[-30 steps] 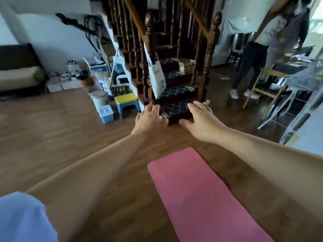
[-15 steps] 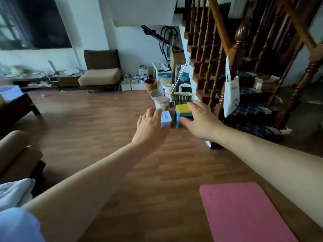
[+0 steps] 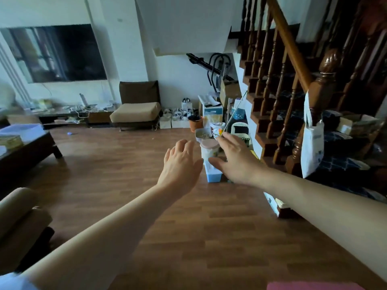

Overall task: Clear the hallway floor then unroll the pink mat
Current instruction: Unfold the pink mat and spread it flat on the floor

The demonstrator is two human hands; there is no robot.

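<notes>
Wood floor (image 3: pixel 117 185) mostly bare. Staircase (image 3: pixel 293 101) right, clutter heaped at its foot: white bin (image 3: pixel 208 150), blue box (image 3: pixel 213 174). Both arms outstretched; left hand (image 3: pixel 180 166) and right hand (image 3: pixel 236 160) spread wide, holding nothing. Pink mat (image 3: pixel 312 286) only a sliver at bottom edge, rest cut off. Risk: a blind reach could topple the bin. The right hand hides the stool.

My arms are bare from wrist to above the elbow. No rings, watch or bracelet on my left hand (image 3: pixel 180 164) or right hand (image 3: pixel 236 159). A pale blue sleeve (image 3: pixel 12 282) edges my left shoulder, near left.
</notes>
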